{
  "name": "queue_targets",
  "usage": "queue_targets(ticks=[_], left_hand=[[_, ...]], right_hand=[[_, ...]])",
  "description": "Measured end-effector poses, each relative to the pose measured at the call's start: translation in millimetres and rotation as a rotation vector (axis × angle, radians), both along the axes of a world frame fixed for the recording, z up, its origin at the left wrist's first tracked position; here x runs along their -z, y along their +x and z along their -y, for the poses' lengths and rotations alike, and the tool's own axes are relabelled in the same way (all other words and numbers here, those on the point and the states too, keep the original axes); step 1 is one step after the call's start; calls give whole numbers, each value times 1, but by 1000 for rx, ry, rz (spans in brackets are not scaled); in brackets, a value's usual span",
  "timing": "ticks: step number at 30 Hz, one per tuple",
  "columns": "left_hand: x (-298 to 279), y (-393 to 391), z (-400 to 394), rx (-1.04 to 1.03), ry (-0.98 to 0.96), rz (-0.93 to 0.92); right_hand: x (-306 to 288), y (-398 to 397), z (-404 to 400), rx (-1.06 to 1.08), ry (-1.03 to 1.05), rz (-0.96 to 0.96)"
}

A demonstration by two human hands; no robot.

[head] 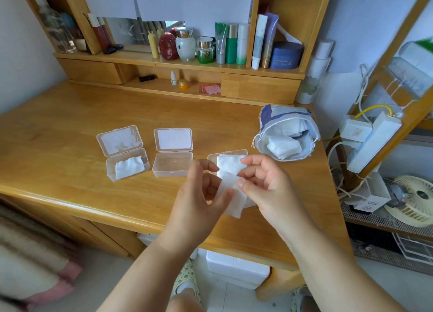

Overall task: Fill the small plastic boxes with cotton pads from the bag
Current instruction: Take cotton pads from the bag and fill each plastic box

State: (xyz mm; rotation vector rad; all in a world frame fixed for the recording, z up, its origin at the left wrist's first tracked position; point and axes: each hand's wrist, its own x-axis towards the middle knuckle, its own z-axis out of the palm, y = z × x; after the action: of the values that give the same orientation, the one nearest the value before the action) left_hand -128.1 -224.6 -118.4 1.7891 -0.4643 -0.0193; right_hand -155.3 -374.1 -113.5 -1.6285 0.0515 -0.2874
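Three clear plastic boxes stand open on the wooden desk. The left box (127, 166) holds white cotton pads. The middle box (172, 164) looks empty. The right box (226, 155) is mostly hidden behind my hands. My left hand (199, 194) and my right hand (264, 182) both pinch white cotton pads (232, 185) above the desk's front, just in front of the right box. The open drawstring bag (285, 133) lies on its side at the right, with more cotton pads inside.
A shelf unit at the back of the desk (70, 124) carries bottles, tubes and jars. To the right stands a rack with a power strip (372, 143), cables and a small fan (414, 199). White bins sit on the floor under the desk.
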Motion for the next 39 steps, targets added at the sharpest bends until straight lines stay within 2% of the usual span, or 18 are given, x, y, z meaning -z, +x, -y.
queue_targets(ticks=[4,6,9,12,16,22,25,28,32,36,39], left_hand=[[0,6,2,-104,-82,-97],[0,7,2,-100,-59,-138],[2,12,2,-83,16,-187],[6,18,2,-145,101,-190],[14,23,1,-176,199,-191],[16,20,2,-161,458,54],[16,21,2,-163,510,111],[15,20,1,-144,616,262],[16,21,-3,-121,616,479],[21,25,-15,71,596,716],[26,25,-24,214,645,774]], right_hand=[[2,3,-2,-22,164,-135],[4,5,-1,25,163,-183],[7,13,3,144,-61,-146],[12,18,5,155,-357,-133],[19,20,5,96,-474,-192],[23,23,1,134,-595,-170],[24,22,-2,141,-629,-170],[24,21,-4,130,-678,-178],[23,23,-5,106,-730,-199],[23,25,-3,92,-737,-222],[24,27,-3,96,-753,-205]])
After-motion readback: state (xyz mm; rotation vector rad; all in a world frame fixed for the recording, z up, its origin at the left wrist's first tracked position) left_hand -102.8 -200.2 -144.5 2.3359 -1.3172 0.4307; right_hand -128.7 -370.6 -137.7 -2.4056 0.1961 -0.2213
